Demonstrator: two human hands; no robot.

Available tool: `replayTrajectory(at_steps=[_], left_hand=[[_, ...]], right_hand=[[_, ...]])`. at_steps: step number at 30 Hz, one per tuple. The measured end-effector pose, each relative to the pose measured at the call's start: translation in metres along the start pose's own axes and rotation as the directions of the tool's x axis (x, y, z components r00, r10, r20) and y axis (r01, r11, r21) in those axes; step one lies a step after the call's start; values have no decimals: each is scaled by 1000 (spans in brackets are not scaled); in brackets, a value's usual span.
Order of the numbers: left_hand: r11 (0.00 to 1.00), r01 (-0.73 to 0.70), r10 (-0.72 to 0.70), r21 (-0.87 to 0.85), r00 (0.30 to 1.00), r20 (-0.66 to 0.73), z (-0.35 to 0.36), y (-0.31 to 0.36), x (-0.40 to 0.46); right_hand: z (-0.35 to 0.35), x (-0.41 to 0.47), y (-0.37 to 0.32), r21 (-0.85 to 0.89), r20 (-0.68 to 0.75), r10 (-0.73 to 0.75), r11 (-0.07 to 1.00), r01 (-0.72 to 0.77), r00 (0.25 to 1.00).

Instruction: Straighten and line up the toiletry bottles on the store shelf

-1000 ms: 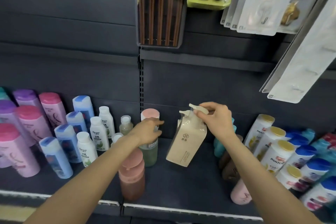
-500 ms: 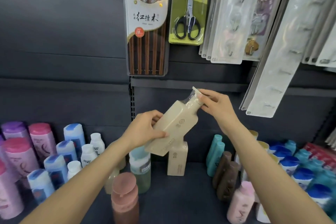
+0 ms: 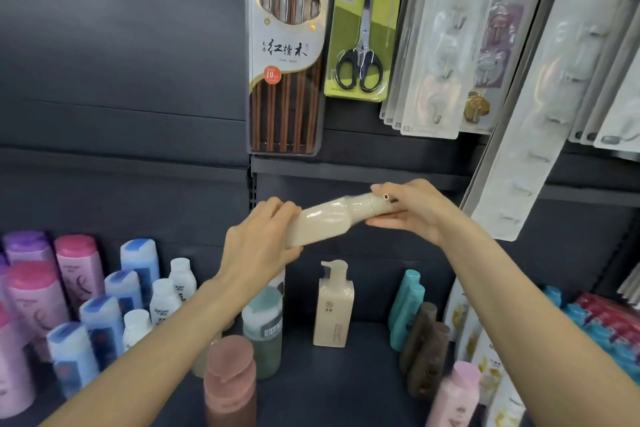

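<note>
I hold a beige pump bottle (image 3: 323, 220) nearly level in the air above the shelf. My left hand (image 3: 258, 246) grips its base end. My right hand (image 3: 410, 210) holds the pump end, thumb on top and fingers under the neck. A second beige pump bottle (image 3: 333, 307) stands upright on the dark shelf (image 3: 363, 378) below. A green bottle (image 3: 262, 333) and a brown-pink bottle (image 3: 230, 381) stand in front of my left arm.
Pink, purple, blue and small white bottles (image 3: 90, 305) crowd the left of the shelf. Teal (image 3: 407, 305), brown (image 3: 424, 354) and pink (image 3: 455, 395) bottles stand at the right. Packs of chopsticks (image 3: 285, 55), scissors (image 3: 362, 28) and hooks (image 3: 446, 45) hang above.
The beige bottle went from tilted on the shelf up into the air and now lies nearly level. My left hand left the green bottle and took its base.
</note>
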State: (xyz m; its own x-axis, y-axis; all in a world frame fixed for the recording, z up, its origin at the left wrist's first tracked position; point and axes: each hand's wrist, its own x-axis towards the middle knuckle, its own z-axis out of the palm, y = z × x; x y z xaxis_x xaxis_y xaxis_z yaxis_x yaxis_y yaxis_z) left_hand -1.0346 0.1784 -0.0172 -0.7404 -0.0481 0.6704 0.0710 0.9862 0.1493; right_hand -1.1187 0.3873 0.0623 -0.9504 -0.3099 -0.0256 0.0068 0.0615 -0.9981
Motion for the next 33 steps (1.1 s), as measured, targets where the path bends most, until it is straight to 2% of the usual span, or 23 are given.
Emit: replayTrajectory(at_steps=[3, 9, 12, 15, 19, 23, 26, 33], left_hand=[[1000, 14, -14, 14, 1000, 0, 0, -3, 2], [971, 107, -45, -216, 961, 272, -3, -14, 12], [960, 135, -51, -246, 946, 319, -1, -13, 14], [957, 149, -68, -251, 951, 303, -1, -13, 18], [976, 109, -73, -190, 980, 187, 1, -10, 15], [978, 95, -81, -186, 994, 79, 6, -10, 13], [977, 100, -93, -189, 995, 48, 6, -10, 13], [964, 110, -100, -243, 994, 52, 7, -10, 16]], right_hand=[[6, -1, -1, 3, -35, -103, 995, 103, 994], [20, -2, 9, 4, -136, -246, 968, 249, 960], [20, -2, 13, -19, -132, -290, 957, 290, 948], [14, -2, 15, 27, -33, -331, 943, 332, 943], [10, -5, 17, 59, 109, -387, 922, 383, 916], [9, -5, 18, 123, 143, -417, 907, 402, 897], [10, -6, 14, 97, 168, -428, 904, 417, 888], [18, -5, 9, 35, 75, -453, 891, 452, 888]])
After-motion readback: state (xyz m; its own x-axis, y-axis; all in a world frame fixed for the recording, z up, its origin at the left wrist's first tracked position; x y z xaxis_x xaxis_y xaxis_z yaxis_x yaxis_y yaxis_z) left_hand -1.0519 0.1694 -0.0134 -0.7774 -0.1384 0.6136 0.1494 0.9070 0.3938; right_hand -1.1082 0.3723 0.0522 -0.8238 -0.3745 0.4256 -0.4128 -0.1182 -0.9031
